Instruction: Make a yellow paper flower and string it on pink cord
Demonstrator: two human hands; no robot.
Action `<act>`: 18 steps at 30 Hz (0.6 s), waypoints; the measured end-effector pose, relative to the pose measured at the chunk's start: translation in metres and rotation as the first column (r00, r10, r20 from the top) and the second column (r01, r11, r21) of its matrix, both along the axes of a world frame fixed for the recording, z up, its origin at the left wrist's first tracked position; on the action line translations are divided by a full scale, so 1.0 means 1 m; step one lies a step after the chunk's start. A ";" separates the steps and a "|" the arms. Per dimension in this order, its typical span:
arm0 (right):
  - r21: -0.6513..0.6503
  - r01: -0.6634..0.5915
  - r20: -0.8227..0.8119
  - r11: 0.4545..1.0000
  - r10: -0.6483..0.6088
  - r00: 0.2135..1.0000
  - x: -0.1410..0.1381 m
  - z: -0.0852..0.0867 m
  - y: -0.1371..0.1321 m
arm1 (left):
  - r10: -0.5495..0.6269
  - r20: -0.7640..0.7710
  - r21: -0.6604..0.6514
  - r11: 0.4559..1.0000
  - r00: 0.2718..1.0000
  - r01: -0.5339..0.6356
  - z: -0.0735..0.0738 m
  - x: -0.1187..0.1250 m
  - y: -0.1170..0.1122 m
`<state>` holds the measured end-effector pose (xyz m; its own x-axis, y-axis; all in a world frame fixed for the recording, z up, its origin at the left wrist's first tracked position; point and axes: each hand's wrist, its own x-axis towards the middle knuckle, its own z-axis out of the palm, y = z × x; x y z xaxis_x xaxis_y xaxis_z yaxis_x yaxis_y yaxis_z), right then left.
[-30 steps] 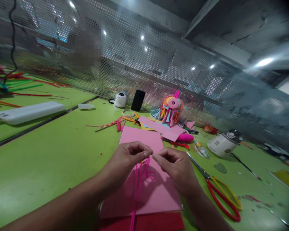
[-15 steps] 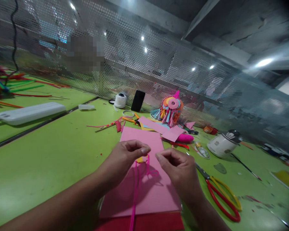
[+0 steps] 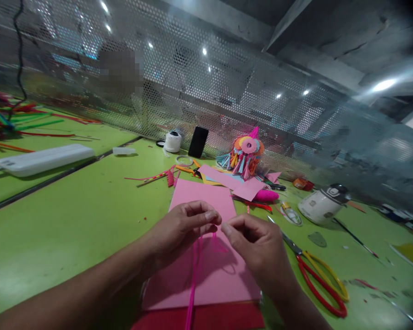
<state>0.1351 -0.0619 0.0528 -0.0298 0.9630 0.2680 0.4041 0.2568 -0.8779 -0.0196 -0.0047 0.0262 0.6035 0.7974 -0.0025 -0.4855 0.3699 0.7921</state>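
Note:
Over the pink paper sheet (image 3: 227,286), my left hand (image 3: 189,227) is closed in a pinch on a bright pink cord (image 3: 193,286). Strands of the cord drop beneath its fingers, and one long length runs down towards me. Thumb and forefinger of my right hand (image 3: 258,240) are pressed together close by the left fingertips. Whatever they pinch is too small or hidden to make out. Beside the right hand lies a pair of scissors (image 3: 298,253) with red and yellow handles, its blades slightly under that hand.
A red sheet (image 3: 206,318) lies under the pink one. Behind are cut paper pieces (image 3: 223,176), a tasselled paper ornament (image 3: 247,151), a phone (image 3: 198,142) and a white spool (image 3: 172,142). A white cup (image 3: 321,206) stands right; a power strip (image 3: 48,159) lies left.
My left hand has shifted slightly right, its fingertips now nearly meeting the right hand's. A yellow piece seen below the left fingers is now hidden, and the pink loop hangs differently.

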 end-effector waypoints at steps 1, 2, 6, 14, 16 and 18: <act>-0.023 -0.017 -0.017 1.000 0.016 1.000 0.000 0.001 0.000 | -0.013 0.016 -0.010 1.000 1.000 0.013 0.000 0.000 -0.001; -0.044 -0.030 -0.036 0.999 0.029 0.999 0.000 0.002 0.001 | -0.023 0.032 -0.017 1.000 0.999 0.024 -0.001 0.000 -0.001; -0.061 -0.034 -0.079 0.998 0.029 0.996 0.000 0.005 0.002 | -0.047 0.057 -0.032 0.998 0.997 0.049 -0.003 0.001 -0.002; -0.020 -0.018 -0.056 1.000 0.017 0.998 -0.001 -0.001 0.002 | -0.036 0.076 -0.086 0.995 0.996 0.043 -0.007 0.005 -0.005; -0.006 -0.009 -0.047 1.000 0.009 0.999 -0.001 -0.001 0.002 | -0.027 0.072 -0.095 0.995 0.997 0.034 -0.007 0.006 -0.005; 0.007 -0.002 -0.035 1.000 0.002 0.999 -0.001 -0.001 0.002 | -0.020 0.069 -0.096 0.995 0.997 0.027 -0.007 0.006 -0.006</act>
<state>0.1338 -0.0602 0.0517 -0.0218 0.9609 0.2761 0.3725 0.2641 -0.8897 -0.0135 -0.0107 0.0195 0.6236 0.7808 -0.0375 -0.5274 0.4557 0.7171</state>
